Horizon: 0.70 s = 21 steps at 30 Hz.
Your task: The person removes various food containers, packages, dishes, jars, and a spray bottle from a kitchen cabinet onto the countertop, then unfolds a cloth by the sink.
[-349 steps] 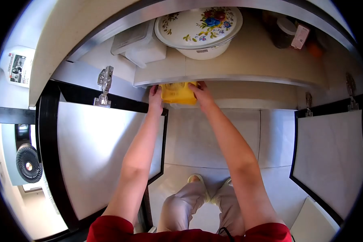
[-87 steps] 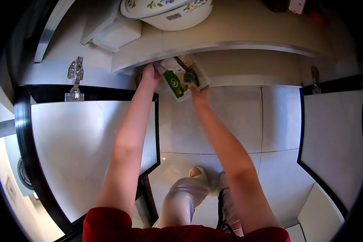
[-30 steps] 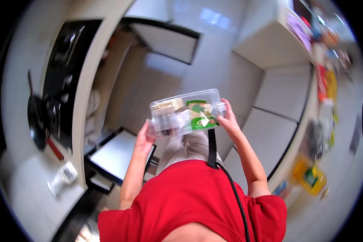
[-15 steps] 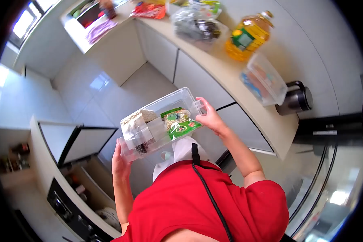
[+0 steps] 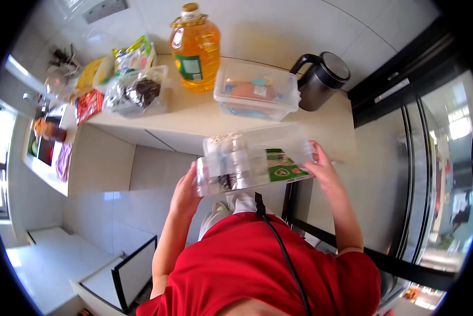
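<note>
Between my two hands I carry a clear plastic storage box [image 5: 252, 179] in front of my body, close to the counter's front edge. My left hand [image 5: 185, 190] is closed on its left end, and my right hand [image 5: 322, 166] grips the right end. Through the clear wall show a pale bag of grains [image 5: 228, 147] on the left and a green packet [image 5: 284, 167] on the right. Something dark lies low at the left. Blur hides the finer detail of the contents.
On the counter [image 5: 189, 110] stand a bottle of yellow oil [image 5: 197, 50], a second clear box [image 5: 255, 100] with items inside, a dark jug [image 5: 323, 81] and a container of bags [image 5: 134, 95]. A red packet [image 5: 88, 106] lies further left. A glossy dark-framed appliance [image 5: 389, 174] is at right.
My view has turned right toward the counter. The held box has come nearer the counter, with both hands still on its ends, and its side now faces me more.
</note>
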### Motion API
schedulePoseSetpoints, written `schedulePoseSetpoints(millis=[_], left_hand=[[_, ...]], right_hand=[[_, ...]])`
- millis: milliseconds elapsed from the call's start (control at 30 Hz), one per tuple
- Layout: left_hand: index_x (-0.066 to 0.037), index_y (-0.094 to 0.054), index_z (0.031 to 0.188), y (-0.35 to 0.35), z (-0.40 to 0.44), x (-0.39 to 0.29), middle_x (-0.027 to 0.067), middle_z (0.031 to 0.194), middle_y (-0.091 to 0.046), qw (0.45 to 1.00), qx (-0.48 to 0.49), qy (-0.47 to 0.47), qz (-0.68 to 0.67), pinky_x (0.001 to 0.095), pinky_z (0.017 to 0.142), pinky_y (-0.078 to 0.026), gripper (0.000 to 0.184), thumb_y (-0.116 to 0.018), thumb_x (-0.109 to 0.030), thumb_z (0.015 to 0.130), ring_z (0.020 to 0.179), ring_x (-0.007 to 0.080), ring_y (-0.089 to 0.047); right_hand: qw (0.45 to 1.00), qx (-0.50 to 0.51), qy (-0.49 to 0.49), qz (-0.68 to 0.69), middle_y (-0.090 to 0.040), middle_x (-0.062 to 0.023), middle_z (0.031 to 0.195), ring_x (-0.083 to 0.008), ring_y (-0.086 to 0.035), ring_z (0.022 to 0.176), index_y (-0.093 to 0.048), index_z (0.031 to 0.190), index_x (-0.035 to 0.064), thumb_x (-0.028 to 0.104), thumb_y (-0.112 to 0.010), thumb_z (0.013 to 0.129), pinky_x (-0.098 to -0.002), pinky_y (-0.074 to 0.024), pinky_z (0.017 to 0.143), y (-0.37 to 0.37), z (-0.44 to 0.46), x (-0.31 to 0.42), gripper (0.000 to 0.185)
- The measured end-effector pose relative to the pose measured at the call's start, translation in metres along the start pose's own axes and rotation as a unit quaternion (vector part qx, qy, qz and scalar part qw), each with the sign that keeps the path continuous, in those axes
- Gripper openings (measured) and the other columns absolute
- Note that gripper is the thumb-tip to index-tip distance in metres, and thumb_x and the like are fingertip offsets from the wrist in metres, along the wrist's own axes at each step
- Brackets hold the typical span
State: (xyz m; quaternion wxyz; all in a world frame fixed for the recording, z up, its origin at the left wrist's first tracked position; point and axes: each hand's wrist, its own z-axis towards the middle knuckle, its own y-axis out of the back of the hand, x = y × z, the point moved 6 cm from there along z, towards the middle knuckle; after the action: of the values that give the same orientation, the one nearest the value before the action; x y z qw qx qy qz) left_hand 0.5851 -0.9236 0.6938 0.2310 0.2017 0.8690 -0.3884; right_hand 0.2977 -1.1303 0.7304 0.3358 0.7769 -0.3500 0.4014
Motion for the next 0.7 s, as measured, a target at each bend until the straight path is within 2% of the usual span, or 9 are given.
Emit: schedulePoseSetpoints(millis=[33,100,133,233,267,367,533,700], left_hand=[[-0.006,-0.053,0.115,-0.019,0.014,0.000,0.0023,0.102,-0.058,0.999,0.018,0.031,0.009,0.0317,0.076,-0.046,0.034,-0.041,-0.032,0.096,0.089,0.0128,-0.055],[-0.006,-0.054,0.113,-0.062,0.031,-0.003,0.0019,0.101,-0.058,0.997,0.001,0.053,0.057,0.0317,0.074,-0.046,0.033,-0.042,-0.031,0.096,0.087,0.0131,-0.054],[-0.007,-0.054,0.113,-0.074,0.041,0.000,0.0021,0.102,-0.058,0.993,0.013,0.061,0.103,0.0330,0.075,-0.045,0.032,-0.042,-0.032,0.095,0.087,0.0149,-0.054],[-0.008,-0.054,0.113,-0.104,0.070,0.019,0.0026,0.102,-0.058,0.983,0.063,0.125,0.120,0.0342,0.079,-0.044,0.033,-0.044,-0.033,0.094,0.088,0.0163,-0.054],[-0.003,-0.047,0.121,-0.117,0.077,0.022,0.0038,0.112,-0.055,0.980,0.087,0.126,0.130,0.0390,0.084,-0.043,0.042,-0.046,-0.035,0.093,0.100,0.0167,-0.052],[-0.004,-0.049,0.116,-0.151,0.095,0.039,0.0038,0.110,-0.055,0.973,0.138,0.132,0.132,0.0398,0.084,-0.042,0.038,-0.045,-0.035,0.094,0.100,0.0166,-0.051],[-0.007,-0.051,0.111,-0.188,0.130,0.069,0.0035,0.106,-0.056,0.976,0.116,0.133,0.124,0.0387,0.082,-0.043,0.033,-0.045,-0.035,0.094,0.096,0.0165,-0.052],[-0.010,-0.052,0.110,-0.219,0.172,0.096,0.0026,0.103,-0.057,0.983,0.077,0.117,0.120,0.0379,0.082,-0.043,0.030,-0.045,-0.034,0.093,0.095,0.0164,-0.052]], right_hand=[[1.000,-0.013,-0.004,0.009,-0.055,-0.0099,0.106,-0.0189,-0.060,0.086,-0.030,0.135,0.0118,0.002,-0.054,0.074,-0.0292,-0.0498,0.058,0.015,-0.002,-0.004,0.066],[0.992,-0.057,-0.037,0.111,-0.051,-0.0131,0.112,-0.0227,-0.061,0.085,-0.030,0.133,0.0156,0.003,-0.055,0.075,-0.0356,-0.0564,0.059,0.043,-0.008,-0.013,0.064],[0.988,-0.047,-0.024,0.143,-0.054,-0.0126,0.106,-0.0260,-0.063,0.083,-0.028,0.134,0.0121,0.002,-0.054,0.076,-0.0438,-0.0579,0.064,0.053,-0.014,-0.007,0.064],[0.982,-0.125,-0.077,0.118,-0.056,-0.0126,0.103,-0.0263,-0.064,0.080,-0.024,0.137,0.0085,0.001,-0.054,0.075,-0.0442,-0.0574,0.065,0.087,-0.031,-0.004,0.069],[0.982,-0.120,-0.063,0.135,-0.056,-0.0127,0.101,-0.0257,-0.063,0.082,-0.020,0.139,0.0060,0.001,-0.054,0.075,-0.0458,-0.0570,0.066,0.101,-0.029,-0.006,0.073],[0.981,-0.131,-0.047,0.137,-0.055,-0.0125,0.099,-0.0259,-0.062,0.084,-0.019,0.140,0.0057,0.001,-0.054,0.074,-0.0460,-0.0570,0.066,0.142,-0.020,-0.026,0.074],[0.979,-0.145,-0.052,0.133,-0.053,-0.0134,0.096,-0.0282,-0.061,0.084,-0.016,0.140,0.0040,-0.001,-0.053,0.073,-0.0473,-0.0571,0.067,0.189,0.000,-0.036,0.076],[0.974,-0.125,-0.042,0.184,-0.053,-0.0142,0.097,-0.0311,-0.062,0.087,-0.011,0.140,0.0042,-0.001,-0.052,0.073,-0.0484,-0.0571,0.067,0.226,0.042,-0.069,0.079]])
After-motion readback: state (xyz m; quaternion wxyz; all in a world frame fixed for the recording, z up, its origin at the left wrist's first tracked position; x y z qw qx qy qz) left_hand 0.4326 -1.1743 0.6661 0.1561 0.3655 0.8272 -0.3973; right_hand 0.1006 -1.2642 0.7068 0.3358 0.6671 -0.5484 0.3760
